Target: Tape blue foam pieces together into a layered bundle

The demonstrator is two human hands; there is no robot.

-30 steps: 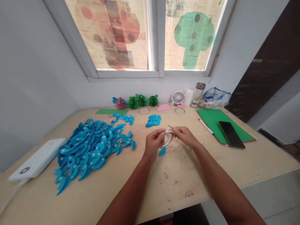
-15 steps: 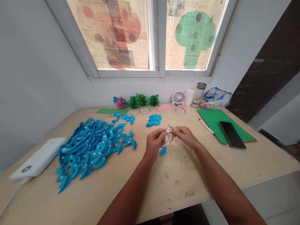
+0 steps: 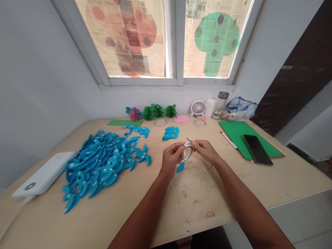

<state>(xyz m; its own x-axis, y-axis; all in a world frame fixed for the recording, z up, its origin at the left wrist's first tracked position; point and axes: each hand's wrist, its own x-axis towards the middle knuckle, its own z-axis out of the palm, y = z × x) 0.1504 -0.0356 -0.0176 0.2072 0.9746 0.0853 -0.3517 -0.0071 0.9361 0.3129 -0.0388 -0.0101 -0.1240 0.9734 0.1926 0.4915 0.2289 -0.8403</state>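
My left hand (image 3: pixel 172 154) is closed on a thin roll of white tape (image 3: pixel 188 156), its ring upright below the fingertips. A short white strip stands up from the roll between the two hands. My right hand (image 3: pixel 204 148) pinches a small thin metal tool (image 3: pixel 188 139), its pointed tip against the strip; its exact kind is too small to tell. Just under the roll lies a single blue paper piece (image 3: pixel 180 167). Beyond the hands is a small stack of blue cut paper pieces (image 3: pixel 170 133). To the left spreads a large heap of blue paper pieces (image 3: pixel 103 159) dotted with white squares.
Two more tape rolls (image 3: pixel 160 122) lie at the back, near paper flowers (image 3: pixel 158 110), pink paper (image 3: pixel 181 119) and a small fan (image 3: pixel 198 108). On the right are a pen (image 3: pixel 228 140), green sheets (image 3: pixel 233 135) and a phone (image 3: pixel 257 148). A white power bank (image 3: pixel 44 174) sits far left.
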